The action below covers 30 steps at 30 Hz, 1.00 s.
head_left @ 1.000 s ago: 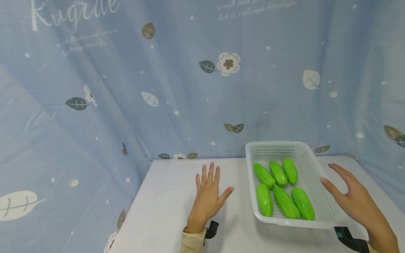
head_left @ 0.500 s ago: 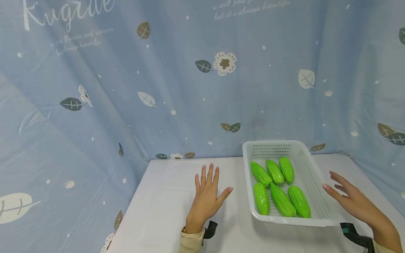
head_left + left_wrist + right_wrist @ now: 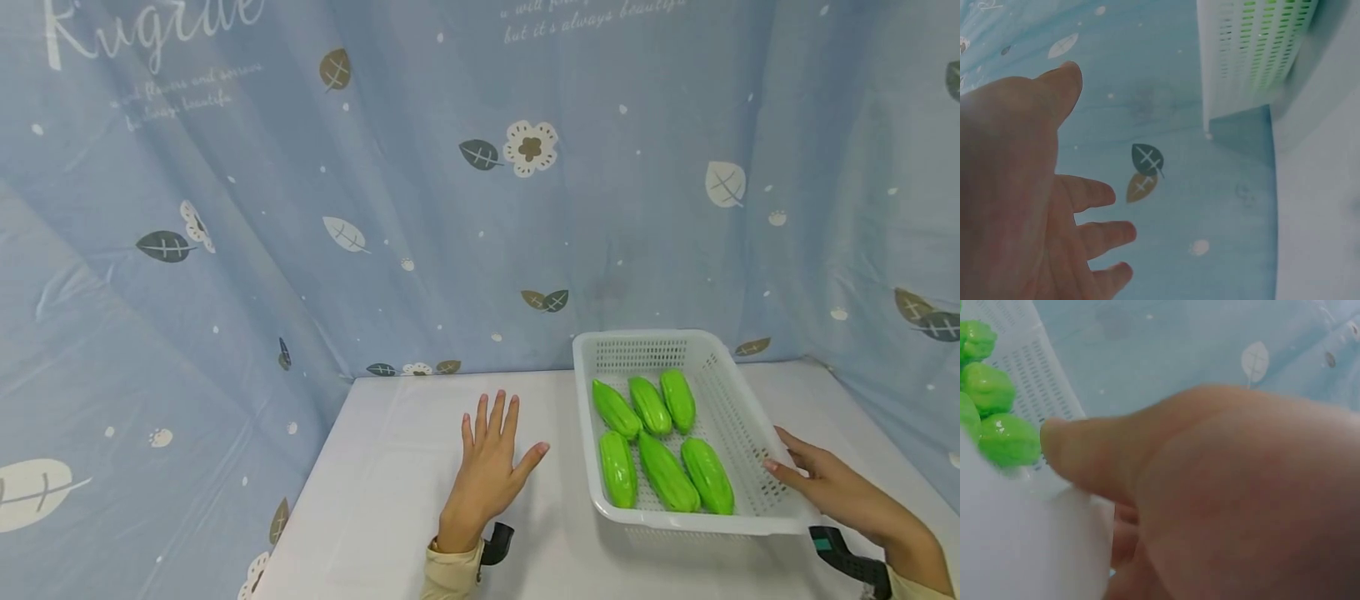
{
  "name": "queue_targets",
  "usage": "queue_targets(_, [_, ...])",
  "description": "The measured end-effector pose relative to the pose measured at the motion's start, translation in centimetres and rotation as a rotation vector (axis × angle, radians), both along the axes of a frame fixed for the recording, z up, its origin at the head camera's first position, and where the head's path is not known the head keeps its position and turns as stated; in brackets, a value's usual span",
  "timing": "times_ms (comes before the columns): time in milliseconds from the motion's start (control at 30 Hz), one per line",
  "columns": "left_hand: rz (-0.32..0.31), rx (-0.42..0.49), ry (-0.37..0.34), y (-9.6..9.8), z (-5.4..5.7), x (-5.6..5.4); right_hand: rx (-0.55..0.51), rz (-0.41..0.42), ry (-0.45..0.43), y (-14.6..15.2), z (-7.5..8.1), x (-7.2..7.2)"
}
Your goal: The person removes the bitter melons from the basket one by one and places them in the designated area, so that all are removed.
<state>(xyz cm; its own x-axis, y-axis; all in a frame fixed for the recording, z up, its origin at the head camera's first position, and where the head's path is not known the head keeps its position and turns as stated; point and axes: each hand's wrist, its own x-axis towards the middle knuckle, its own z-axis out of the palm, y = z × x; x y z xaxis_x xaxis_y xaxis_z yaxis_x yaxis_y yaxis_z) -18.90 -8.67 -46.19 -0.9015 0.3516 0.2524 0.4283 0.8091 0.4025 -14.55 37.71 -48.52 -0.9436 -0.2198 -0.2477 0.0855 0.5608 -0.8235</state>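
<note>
Left hand: the left hand [image 3: 489, 469] lies flat on the white table [image 3: 390, 500], fingers straight and spread, holding nothing, well left of the basket.
Right hand: the right hand [image 3: 828, 485] touches the near right rim of the white basket [image 3: 738, 417], thumb on the edge, fingers loosely extended.
Basket: on the table's right half, against the blue curtain [image 3: 300, 208].
Contents: six green gourds [image 3: 663, 475] in two rows.
</note>
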Motion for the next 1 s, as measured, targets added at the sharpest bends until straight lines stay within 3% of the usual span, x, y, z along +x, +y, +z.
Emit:
queue_targets(200, [-0.004,0.008,-0.011,-0.1,-0.1,0.0,-0.033,0.054,0.035,-0.6,-0.5,-0.3])
queue_targets(500, [-0.02,0.026,-0.014,-0.2,-0.4,-0.1,-0.065,0.058,0.103,-2.4,-1.3,-0.7])
queue_targets(667, [-0.021,0.013,-0.025,-0.3,-0.5,-0.1,0.012,0.038,0.246,-3.9,-1.9,-1.0])
queue_targets(1000, [-0.038,0.037,-0.039,-0.4,-0.4,0.0,0.159,-0.064,0.372,-5.7,-2.4,-1.2])
